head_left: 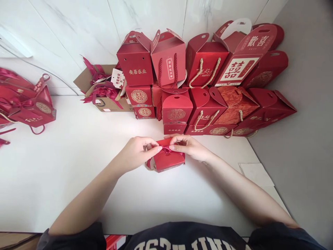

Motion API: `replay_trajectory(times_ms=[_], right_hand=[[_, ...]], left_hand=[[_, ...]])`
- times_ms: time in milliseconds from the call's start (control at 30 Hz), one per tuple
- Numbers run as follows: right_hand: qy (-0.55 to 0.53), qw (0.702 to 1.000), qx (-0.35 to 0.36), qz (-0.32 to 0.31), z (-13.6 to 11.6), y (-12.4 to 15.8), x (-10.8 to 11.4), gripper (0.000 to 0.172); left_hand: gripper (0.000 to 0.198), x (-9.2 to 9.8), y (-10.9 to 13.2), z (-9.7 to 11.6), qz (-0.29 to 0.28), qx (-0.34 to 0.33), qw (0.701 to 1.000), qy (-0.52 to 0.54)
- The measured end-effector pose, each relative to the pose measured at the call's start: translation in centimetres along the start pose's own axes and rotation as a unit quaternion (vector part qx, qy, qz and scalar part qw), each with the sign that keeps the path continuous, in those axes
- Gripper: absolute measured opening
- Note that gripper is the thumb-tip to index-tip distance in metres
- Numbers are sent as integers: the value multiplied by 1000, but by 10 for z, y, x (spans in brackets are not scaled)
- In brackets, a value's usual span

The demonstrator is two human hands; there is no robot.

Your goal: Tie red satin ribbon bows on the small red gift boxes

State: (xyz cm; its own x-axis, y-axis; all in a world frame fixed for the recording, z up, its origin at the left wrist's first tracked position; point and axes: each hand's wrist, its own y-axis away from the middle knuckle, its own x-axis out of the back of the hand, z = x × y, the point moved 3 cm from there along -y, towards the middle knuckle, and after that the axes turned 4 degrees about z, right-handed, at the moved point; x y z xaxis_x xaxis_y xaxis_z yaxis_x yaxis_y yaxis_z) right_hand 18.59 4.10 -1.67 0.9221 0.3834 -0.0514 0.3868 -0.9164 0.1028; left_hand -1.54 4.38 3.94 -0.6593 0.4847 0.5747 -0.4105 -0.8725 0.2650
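White wall tiles [153, 15] with grey veins rise behind one white table [78, 180], and one grey panel [304, 121] stands along the right. From the head view, one small red box [170, 160] sits near the middle of the table, just in front of a stack of boxes. One magenta ribbon [166, 149] crosses its top.

Two hands meet over it. The left hand [137, 149] has thumb and forefinger closed together on the ribbon, from the left side; the right hand [189, 147] pinches it likewise from the right, a narrow gap between the two sets of fingertips.

Behind, more than ten red boxes [140, 66] stand stacked, overlapping too much for an exact count. Among them are one orange-patterned box [234, 100] and two boxes with gold rope handles [206, 71] hanging across their fronts, one above the other. One brown cardboard box [111, 106] with magenta ribbons [104, 91] adjoins the stack's left end. Well apart, at far left, at least two more red gift boxes [39, 113] cluster together.
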Motion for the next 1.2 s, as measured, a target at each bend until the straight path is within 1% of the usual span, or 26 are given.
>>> replay_trajectory(times_ms=[133,267,367,533,667,800,933,1033,1133,1200], right_hand=[[4,1000,11,-8,1,0,-1,24],[10,1000,12,-9,1,0,-1,22],[24,1000,10,3,0,0,0,20],[62,997,28,23,-4,1,7,18],[112,991,51,49,-8,5,14,17],[174,979,73,77,-16,9,17,15],[249,959,84,110,-21,13,17,15],[296,947,79,98,-22,14,18,13],[294,950,64,84,-22,15,22,9],[282,953,61,88,-23,16,25,11]], left_hand=[[31,-2,-9,-6,-15,24,999,46],[29,-4,-13,-8,-48,47,995,77],[28,-5,-12,-7,-61,48,994,78],[22,-4,-9,-4,-78,38,995,57],[17,0,-6,-2,-61,39,997,24],[16,6,-5,-2,-47,32,998,-9],[16,10,-6,-4,-5,20,998,-61],[22,14,-6,-5,23,5,995,-96],[30,15,-6,-5,28,0,995,-101],[36,14,-8,-5,30,0,995,-93]])
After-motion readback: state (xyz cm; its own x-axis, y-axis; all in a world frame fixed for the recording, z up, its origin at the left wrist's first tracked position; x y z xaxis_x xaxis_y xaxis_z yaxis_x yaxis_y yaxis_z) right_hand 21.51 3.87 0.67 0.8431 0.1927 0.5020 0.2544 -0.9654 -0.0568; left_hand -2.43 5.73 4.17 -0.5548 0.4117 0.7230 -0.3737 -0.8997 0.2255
